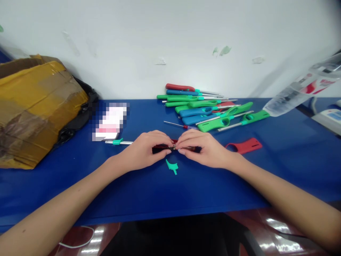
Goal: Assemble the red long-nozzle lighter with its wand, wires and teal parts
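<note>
My left hand (146, 149) and my right hand (205, 147) meet over the table, fingertips pinching the dark red-and-black body of a long-necked lighter (160, 148). Its metal tube (126, 143), with a teal collar (117, 142), sticks out to the left past my left hand. Most of the body is covered by my fingers, so the small part between the fingertips is not clear. A loose teal trigger piece (172, 166) lies just below my hands. Beyond my right wrist rests a red handle shell (250, 145).
Several green, blue and red lighters (202, 110) are piled against the wall. A thin screwdriver (183, 126) lies in front of them. At left are a taped cardboard box (39, 113) and a blurred phone (113, 119). A plastic bottle (298, 89) leans at right.
</note>
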The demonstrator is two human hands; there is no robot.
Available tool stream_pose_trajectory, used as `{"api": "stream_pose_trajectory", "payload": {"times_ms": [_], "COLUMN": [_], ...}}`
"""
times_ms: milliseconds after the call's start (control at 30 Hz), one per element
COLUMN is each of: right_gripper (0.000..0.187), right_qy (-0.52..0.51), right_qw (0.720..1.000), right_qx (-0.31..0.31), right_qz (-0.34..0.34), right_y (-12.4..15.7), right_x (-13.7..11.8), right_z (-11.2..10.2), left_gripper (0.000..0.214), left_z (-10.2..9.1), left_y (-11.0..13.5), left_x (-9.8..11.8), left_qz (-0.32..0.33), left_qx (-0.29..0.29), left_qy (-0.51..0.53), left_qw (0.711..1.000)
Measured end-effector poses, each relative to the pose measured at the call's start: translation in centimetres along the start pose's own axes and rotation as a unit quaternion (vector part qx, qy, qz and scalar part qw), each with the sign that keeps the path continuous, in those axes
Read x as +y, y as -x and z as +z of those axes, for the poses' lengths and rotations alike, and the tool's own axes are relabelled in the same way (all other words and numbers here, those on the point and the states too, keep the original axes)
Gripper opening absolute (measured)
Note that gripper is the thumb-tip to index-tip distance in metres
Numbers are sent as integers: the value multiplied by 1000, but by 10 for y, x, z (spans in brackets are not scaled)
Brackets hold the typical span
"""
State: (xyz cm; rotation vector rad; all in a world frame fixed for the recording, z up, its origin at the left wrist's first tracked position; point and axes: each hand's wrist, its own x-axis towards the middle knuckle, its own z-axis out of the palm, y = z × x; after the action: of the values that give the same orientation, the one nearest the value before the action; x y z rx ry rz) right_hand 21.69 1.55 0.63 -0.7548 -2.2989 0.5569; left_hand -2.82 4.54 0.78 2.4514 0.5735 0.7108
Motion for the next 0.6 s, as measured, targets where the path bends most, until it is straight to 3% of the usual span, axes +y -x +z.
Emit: {"api": "stream_pose_trajectory", "payload": {"times_ms": [267, 400, 600], "right_gripper": [13, 12, 14], "right_qy": [-8, -9, 4], "right_qw": [1000, 1000, 1000], "right_qx": [-3, -2, 0], "right_qz": [1, 0, 5], "right_y": [0, -1, -1], "right_x": [0, -2, -2], "right_z": [1, 1, 1], "left_gripper": [15, 28, 27], "left_z": [0, 0, 2], "left_y": [-1, 0, 1], "left_x": [3, 4, 1], "left_qz": [-19, -43, -18], "left_qx": [0, 3, -4], "left_qy": [-2, -16, -31], "left_qw": [1000, 999, 999]}}
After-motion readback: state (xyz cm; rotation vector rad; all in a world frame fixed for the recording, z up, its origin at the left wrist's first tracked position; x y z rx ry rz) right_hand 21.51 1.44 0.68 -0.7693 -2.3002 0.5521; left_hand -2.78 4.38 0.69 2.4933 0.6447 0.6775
